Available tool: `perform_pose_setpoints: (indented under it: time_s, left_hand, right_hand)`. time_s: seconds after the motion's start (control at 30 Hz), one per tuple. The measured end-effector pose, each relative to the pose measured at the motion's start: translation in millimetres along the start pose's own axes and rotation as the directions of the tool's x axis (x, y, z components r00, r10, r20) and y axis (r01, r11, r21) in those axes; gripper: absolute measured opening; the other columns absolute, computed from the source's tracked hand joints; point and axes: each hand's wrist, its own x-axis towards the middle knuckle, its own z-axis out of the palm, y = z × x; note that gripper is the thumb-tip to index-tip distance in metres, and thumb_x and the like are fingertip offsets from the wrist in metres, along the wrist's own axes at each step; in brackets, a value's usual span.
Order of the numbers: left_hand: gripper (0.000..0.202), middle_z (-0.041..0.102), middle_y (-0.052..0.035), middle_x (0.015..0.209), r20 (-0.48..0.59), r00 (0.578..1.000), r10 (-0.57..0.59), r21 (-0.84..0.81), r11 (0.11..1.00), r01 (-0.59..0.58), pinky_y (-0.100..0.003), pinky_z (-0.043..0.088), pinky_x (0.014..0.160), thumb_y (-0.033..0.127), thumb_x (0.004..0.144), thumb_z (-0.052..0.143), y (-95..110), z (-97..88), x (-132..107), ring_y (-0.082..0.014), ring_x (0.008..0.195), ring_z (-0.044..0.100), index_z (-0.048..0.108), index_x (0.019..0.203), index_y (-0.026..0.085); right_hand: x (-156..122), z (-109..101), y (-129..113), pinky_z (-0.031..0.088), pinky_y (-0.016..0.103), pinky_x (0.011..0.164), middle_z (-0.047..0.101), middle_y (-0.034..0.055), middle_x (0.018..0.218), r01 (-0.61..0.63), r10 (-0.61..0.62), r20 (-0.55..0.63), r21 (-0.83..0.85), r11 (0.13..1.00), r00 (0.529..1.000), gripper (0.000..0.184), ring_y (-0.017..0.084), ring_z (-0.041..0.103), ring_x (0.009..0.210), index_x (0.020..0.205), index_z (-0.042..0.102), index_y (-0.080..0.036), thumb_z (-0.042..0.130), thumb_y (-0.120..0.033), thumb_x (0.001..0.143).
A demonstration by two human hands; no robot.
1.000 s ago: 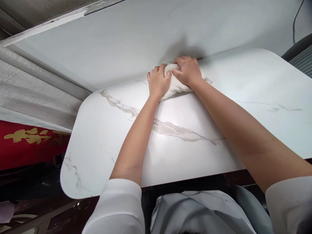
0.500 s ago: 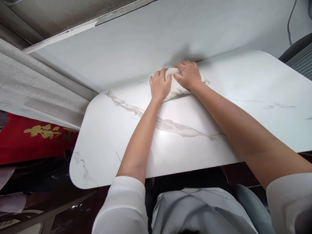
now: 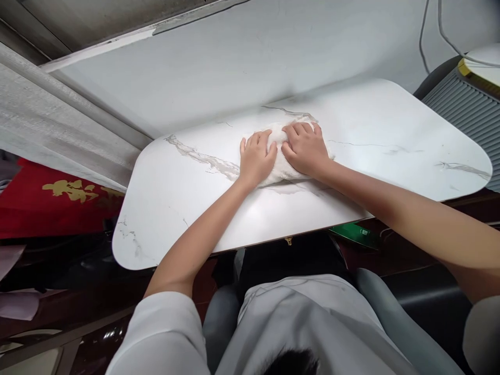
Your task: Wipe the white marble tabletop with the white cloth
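Observation:
A bunched white cloth [image 3: 279,159] lies on the white marble-patterned tabletop [image 3: 187,198], near its middle. My left hand [image 3: 255,159] presses down on the cloth's left part with fingers curled over it. My right hand [image 3: 307,148] grips the cloth's right part, fingers closed on the fabric. Both forearms stretch forward over the table. Most of the cloth is hidden under my hands.
A pale wall [image 3: 234,67] runs along the table's far edge. A grey ribbed appliance [image 3: 464,99] stands at the right, with cables above it. A red cloth with gold print [image 3: 58,203] lies at the left. A green object [image 3: 353,234] sits below the table's front edge.
Both hands have drawn the cloth back from the table's far edge by the wall toward the middle of the tabletop. The view has shifted, showing more of the right end.

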Motion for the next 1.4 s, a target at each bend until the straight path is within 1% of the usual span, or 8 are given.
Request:
perform_pose_setpoints:
  time_s: [0.13, 0.23, 0.47, 0.63, 0.9, 1.03, 1.23, 1.4]
  left_hand:
    - [0.037, 0.057, -0.006, 0.142, 0.036, 0.999, 0.024, 0.008, 1.0, -0.025, -0.045, 0.016, 0.125, 0.028, 0.1, 0.038, 12.1, -4.2, -19.9, -0.0191, 0.137, 0.046, 0.052, 0.135, 0.026]
    - [0.038, 0.055, -0.0066, 0.144, 0.064, 0.998, 0.026, 0.018, 0.999, -0.028, -0.045, 0.016, 0.125, 0.028, 0.101, 0.038, 17.1, -5.6, -25.0, -0.0195, 0.139, 0.043, 0.052, 0.136, 0.025]
    - [0.036, 0.057, -0.0044, 0.142, 0.052, 0.998, 0.044, -0.001, 0.999, -0.044, -0.044, 0.017, 0.125, 0.029, 0.1, 0.038, 15.2, -4.5, -20.6, -0.0185, 0.137, 0.045, 0.053, 0.133, 0.028]
    - [0.036, 0.056, -0.0046, 0.142, 0.051, 0.999, 0.013, -0.002, 1.0, -0.013, -0.045, 0.016, 0.125, 0.028, 0.099, 0.039, 16.7, -2.8, -14.9, -0.0198, 0.138, 0.044, 0.053, 0.133, 0.029]
    - [0.039, 0.055, -0.0059, 0.142, 0.016, 0.997, -0.077, 0.01, 0.997, 0.077, -0.047, 0.015, 0.125, 0.027, 0.098, 0.038, 19.4, 8.8, 9.1, -0.023, 0.14, 0.042, 0.052, 0.134, 0.03]
    - [0.038, 0.057, -0.0056, 0.139, 0.005, 0.999, -0.054, -0.02, 0.998, 0.054, -0.048, 0.015, 0.124, 0.029, 0.099, 0.038, 12.9, 14.4, 27.6, -0.0238, 0.141, 0.042, 0.052, 0.134, 0.031]
    - [0.032, 0.06, -0.0036, 0.135, -0.005, 1.0, -0.012, -0.028, 1.0, 0.012, -0.046, 0.019, 0.123, 0.029, 0.1, 0.041, 3.4, 19.8, 53.9, -0.0226, 0.14, 0.043, 0.056, 0.128, 0.033]
    - [0.029, 0.062, -0.0041, 0.132, -0.013, 1.0, 0.01, -0.044, 0.999, -0.011, -0.045, 0.02, 0.122, 0.028, 0.098, 0.043, -2.4, 22.3, 73.5, -0.0223, 0.135, 0.048, 0.057, 0.123, 0.032]
  right_hand:
    - [-27.8, -8.9, 0.1, 0.021, 0.056, 0.114, 0.053, 0.0158, 0.135, 0.031, -0.031, -0.026, -0.016, 0.999, 0.999, 0.045, 0.031, 0.043, 0.129, 0.13, 0.051, -0.014, 0.028, -0.026, 0.094]
    - [-36.2, -9.2, 4.3, 0.022, 0.056, 0.114, 0.054, 0.0153, 0.134, 0.064, -0.065, -0.055, -0.012, 0.998, 0.996, 0.045, 0.032, 0.044, 0.128, 0.132, 0.05, -0.016, 0.029, -0.028, 0.094]
    - [-33.6, -9.4, 7.9, 0.026, 0.056, 0.111, 0.057, 0.0141, 0.13, 0.073, -0.072, -0.067, 0.015, 0.997, 0.995, 0.045, 0.033, 0.045, 0.125, 0.131, 0.052, -0.02, 0.031, -0.029, 0.092]
    - [-23.4, -8.2, 11.5, 0.027, 0.058, 0.108, 0.057, 0.0139, 0.129, 0.083, -0.081, -0.052, 0.021, 0.996, 0.995, 0.046, 0.034, 0.045, 0.125, 0.131, 0.052, -0.02, 0.031, -0.028, 0.091]
    - [6.9, -4.1, 21.7, 0.027, 0.051, 0.11, 0.056, 0.0123, 0.131, 0.053, -0.053, 0.023, -0.027, 0.998, 0.998, 0.045, 0.032, 0.044, 0.127, 0.132, 0.052, -0.02, 0.028, -0.027, 0.095]
    - [23.2, 1.3, 27.3, 0.026, 0.052, 0.109, 0.055, 0.0134, 0.133, 0.035, -0.034, 0.027, -0.039, 0.999, 0.999, 0.046, 0.034, 0.043, 0.127, 0.135, 0.05, -0.019, 0.026, -0.029, 0.097]
    - [43.0, 14.3, 39.0, 0.027, 0.055, 0.106, 0.056, 0.0145, 0.128, 0.025, -0.025, -0.04, -0.007, 1.0, 0.999, 0.048, 0.035, 0.044, 0.123, 0.133, 0.052, -0.019, 0.022, -0.038, 0.101]
    - [59.4, 19.5, 42.9, 0.027, 0.055, 0.106, 0.056, 0.015, 0.129, -0.01, 0.009, -0.037, -0.023, 1.0, 0.999, 0.05, 0.035, 0.045, 0.123, 0.13, 0.054, -0.02, 0.017, -0.04, 0.101]
